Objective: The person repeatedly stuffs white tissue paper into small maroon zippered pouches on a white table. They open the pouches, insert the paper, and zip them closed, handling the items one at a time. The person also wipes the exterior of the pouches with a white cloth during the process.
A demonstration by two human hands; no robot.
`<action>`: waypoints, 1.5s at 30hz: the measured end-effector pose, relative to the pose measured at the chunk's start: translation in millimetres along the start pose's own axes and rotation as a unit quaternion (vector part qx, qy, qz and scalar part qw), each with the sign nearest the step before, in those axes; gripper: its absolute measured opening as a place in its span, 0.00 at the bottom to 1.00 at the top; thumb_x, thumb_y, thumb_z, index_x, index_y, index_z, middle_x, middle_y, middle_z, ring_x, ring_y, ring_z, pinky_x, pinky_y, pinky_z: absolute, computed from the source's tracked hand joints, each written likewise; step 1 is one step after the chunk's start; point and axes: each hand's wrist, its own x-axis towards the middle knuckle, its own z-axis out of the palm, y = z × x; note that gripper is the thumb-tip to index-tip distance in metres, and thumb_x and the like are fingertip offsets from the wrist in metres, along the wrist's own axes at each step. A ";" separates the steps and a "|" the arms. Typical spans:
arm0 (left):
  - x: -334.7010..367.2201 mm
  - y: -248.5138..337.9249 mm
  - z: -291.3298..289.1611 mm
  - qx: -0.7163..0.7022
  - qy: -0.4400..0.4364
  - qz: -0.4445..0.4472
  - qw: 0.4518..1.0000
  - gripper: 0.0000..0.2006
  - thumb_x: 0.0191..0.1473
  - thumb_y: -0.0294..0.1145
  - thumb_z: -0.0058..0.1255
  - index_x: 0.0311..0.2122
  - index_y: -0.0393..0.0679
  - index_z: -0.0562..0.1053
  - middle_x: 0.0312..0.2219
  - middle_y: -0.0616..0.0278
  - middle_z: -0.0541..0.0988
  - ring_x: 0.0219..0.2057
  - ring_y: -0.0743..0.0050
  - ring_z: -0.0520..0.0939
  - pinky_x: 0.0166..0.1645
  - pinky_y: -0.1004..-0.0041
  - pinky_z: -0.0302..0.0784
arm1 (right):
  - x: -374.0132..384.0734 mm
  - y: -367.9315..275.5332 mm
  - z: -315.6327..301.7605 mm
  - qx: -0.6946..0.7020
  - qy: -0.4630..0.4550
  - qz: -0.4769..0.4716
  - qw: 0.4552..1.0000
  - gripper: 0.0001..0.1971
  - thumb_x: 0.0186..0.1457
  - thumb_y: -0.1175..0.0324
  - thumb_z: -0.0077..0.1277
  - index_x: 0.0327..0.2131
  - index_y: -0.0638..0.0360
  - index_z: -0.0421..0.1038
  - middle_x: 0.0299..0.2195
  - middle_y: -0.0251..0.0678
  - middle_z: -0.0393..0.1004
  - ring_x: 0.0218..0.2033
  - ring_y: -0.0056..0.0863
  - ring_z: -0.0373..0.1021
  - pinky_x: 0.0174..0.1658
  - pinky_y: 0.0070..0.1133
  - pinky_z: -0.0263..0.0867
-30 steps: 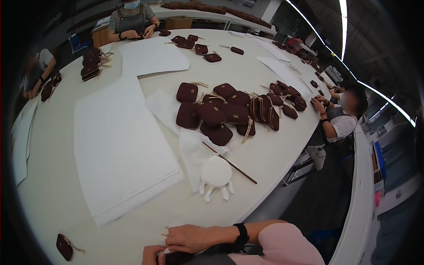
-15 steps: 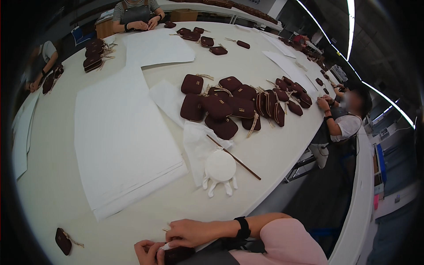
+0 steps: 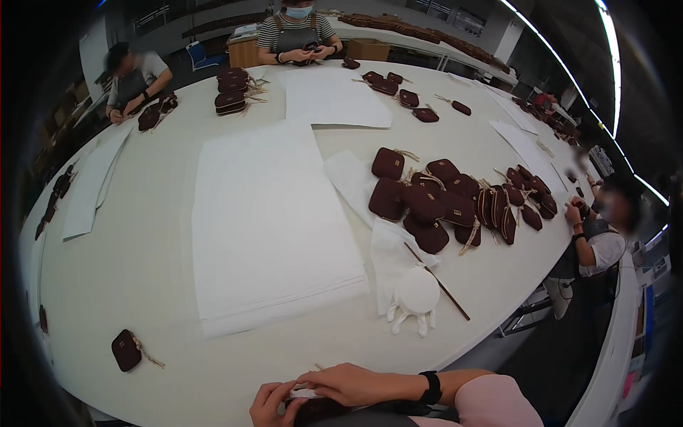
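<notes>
Maroon pouch [image 3: 321, 411], contents hidden; left fingers [image 3: 266, 404] and right fingers [image 3: 329, 384] clamped on it; more pouches [image 3: 425, 204] lie heaped on bench [image 3: 128, 277].

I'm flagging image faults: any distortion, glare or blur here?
Head view: the table bows at its rim, corners are black, the ceiling lights glare white, the person at right has a blurred head, the held pouch is dim and cropped.
</notes>
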 end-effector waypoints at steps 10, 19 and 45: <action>-10.4 -17.4 -16.4 -0.092 -0.007 -0.101 0.991 0.07 0.54 0.20 0.60 0.40 0.36 0.80 0.40 0.55 0.83 0.43 0.66 0.84 0.48 0.71 0.81 | 0.6 -3.8 -8.7 -0.090 -0.062 -0.016 0.994 0.16 0.64 0.67 0.48 0.54 0.56 0.73 0.34 0.50 0.78 0.36 0.51 0.75 0.41 0.38 0.69; -7.8 -19.8 -24.3 -0.360 -0.113 -0.328 0.866 0.10 0.61 0.27 0.59 0.45 0.33 0.76 0.42 0.57 0.83 0.47 0.75 0.82 0.54 0.74 0.78 | -10.8 -4.8 -3.2 -0.165 0.003 -0.175 0.971 0.18 0.61 0.72 0.53 0.54 0.54 0.74 0.45 0.41 0.75 0.44 0.40 0.73 0.46 0.31 0.70; -7.1 -1.7 -13.7 -0.263 -0.113 -0.211 0.935 0.09 0.58 0.27 0.61 0.44 0.39 0.78 0.38 0.63 0.77 0.40 0.80 0.78 0.45 0.76 0.80 | -14.5 -30.3 0.1 -0.230 -0.036 -0.116 0.966 0.24 0.49 0.60 0.66 0.50 0.53 0.75 0.36 0.35 0.69 0.37 0.34 0.69 0.40 0.30 0.69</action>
